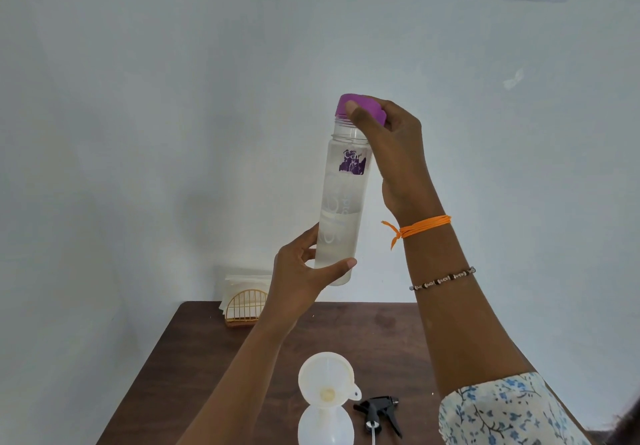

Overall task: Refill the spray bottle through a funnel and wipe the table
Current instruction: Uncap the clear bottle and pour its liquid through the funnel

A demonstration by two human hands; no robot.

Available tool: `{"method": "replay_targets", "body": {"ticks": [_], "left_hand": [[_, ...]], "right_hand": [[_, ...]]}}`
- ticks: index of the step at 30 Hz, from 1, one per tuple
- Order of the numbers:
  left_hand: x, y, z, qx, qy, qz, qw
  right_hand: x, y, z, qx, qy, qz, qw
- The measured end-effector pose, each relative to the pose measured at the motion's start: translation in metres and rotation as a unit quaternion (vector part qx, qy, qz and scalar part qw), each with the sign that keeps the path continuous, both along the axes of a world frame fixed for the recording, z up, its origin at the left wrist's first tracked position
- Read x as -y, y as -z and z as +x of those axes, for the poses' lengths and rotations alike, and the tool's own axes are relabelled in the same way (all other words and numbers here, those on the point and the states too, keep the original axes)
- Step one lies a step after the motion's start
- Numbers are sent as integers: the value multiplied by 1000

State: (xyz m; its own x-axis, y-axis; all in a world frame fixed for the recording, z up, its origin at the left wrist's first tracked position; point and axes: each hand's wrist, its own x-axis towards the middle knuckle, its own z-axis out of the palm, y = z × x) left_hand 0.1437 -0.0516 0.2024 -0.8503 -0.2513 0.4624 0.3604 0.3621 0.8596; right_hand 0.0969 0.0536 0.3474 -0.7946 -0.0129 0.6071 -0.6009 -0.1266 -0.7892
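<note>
Left hand (304,271) gripping water bottle (343,209) base, right hand (388,146) pinching purple cap (362,106), likely unscrewing it. Funnel (325,380) sitting in spray bottle (325,424) on desk (381,333). Next: cap off, pouring carefully.

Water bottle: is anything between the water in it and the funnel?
Yes. The purple cap is on the water bottle, gripped by the right hand; the left hand holds the base. The funnel below sits open in the spray bottle.
</note>
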Motion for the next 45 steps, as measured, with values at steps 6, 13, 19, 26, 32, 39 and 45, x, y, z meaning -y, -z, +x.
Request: {"method": "replay_targets", "body": {"ticks": [6,13,19,26,32,39,45], "left_hand": [[-1,2,-1,-8,13,16,1000],[0,1,0,-12,17,33,999],[0,3,-4,-13,22,45,999],[1,12,-6,-8,30,57,998],[1,21,-4,5,40,71,997],[-6,37,-2,22,40,58,997],[-6,43,-1,36,39,53,997]], "right_hand": [[-5,-5,12,25,-43,-99,994],[-20,9,20,52,-69,-153,984],[-35,60,22,96,-66,-202,973],[-49,149,28,190,-24,-163,968],[-77,239,20,315,111,3,943],[-100,326,28,387,182,350,833],[-102,368,37,412,51,573,707]]}}
